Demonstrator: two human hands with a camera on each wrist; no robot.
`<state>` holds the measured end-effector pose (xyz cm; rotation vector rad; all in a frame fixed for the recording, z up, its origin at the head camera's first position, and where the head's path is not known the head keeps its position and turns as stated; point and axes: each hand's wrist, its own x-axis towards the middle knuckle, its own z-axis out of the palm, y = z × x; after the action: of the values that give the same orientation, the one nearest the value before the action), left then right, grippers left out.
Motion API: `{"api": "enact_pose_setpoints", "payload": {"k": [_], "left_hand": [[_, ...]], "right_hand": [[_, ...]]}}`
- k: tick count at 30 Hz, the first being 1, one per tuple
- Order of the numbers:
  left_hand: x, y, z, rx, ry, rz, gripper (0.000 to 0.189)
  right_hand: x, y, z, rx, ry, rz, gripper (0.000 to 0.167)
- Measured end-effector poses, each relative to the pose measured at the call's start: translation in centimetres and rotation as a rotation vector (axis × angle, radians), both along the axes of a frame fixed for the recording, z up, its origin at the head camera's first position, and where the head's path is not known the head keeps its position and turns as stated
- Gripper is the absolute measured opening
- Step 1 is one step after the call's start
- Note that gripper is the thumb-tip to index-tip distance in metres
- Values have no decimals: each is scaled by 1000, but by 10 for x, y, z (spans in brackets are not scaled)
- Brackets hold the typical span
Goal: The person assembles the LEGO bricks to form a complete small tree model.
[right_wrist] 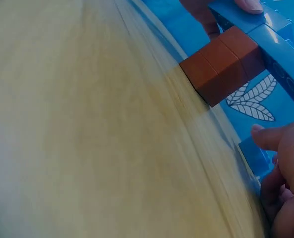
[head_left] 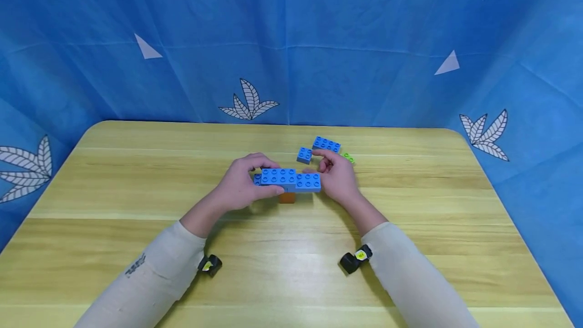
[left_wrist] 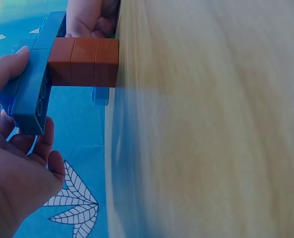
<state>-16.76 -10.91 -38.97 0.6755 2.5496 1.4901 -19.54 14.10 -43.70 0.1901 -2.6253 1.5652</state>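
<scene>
In the head view my left hand [head_left: 243,181] grips a blue eight-stud brick [head_left: 278,180], thumb along its near side and fingers behind. This brick sits across two blue bricks laid end to end, the right one [head_left: 308,182] showing its studs. They rest on an upright column of three orange-brown bricks [left_wrist: 84,62], seen from the side in the left wrist view. My right hand [head_left: 338,176] is behind and right of this build. Its index fingertip is right at the edge of a small blue four-stud brick [head_left: 304,155]; the other fingers are bent, holding nothing visible.
Behind the right hand lies another blue eight-stud brick [head_left: 326,144]. A green brick [head_left: 348,158] shows partly past the knuckles. The wooden table [head_left: 136,166] ends at a blue patterned curtain [head_left: 319,80]. A small black device [head_left: 356,259] is strapped at each wrist.
</scene>
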Motion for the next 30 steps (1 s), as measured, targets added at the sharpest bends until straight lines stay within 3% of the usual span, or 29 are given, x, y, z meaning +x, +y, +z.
{"api": "enact_pose_setpoints", "payload": {"k": [11, 20, 24, 30], "left_hand": [[0, -2, 1, 34, -2, -9, 41], [0, 0, -1, 64, -4, -15, 39], [0, 1, -4, 65, -11, -12, 39], [0, 1, -6, 66, -19, -1, 38]], "right_hand": [[-8, -10, 1, 56, -55, -24, 63], [-8, -13, 2, 129, -98, -47, 49], [-8, -10, 0, 102, -107, -38, 48], [-8, -1, 1, -42, -110, -7, 40]]}}
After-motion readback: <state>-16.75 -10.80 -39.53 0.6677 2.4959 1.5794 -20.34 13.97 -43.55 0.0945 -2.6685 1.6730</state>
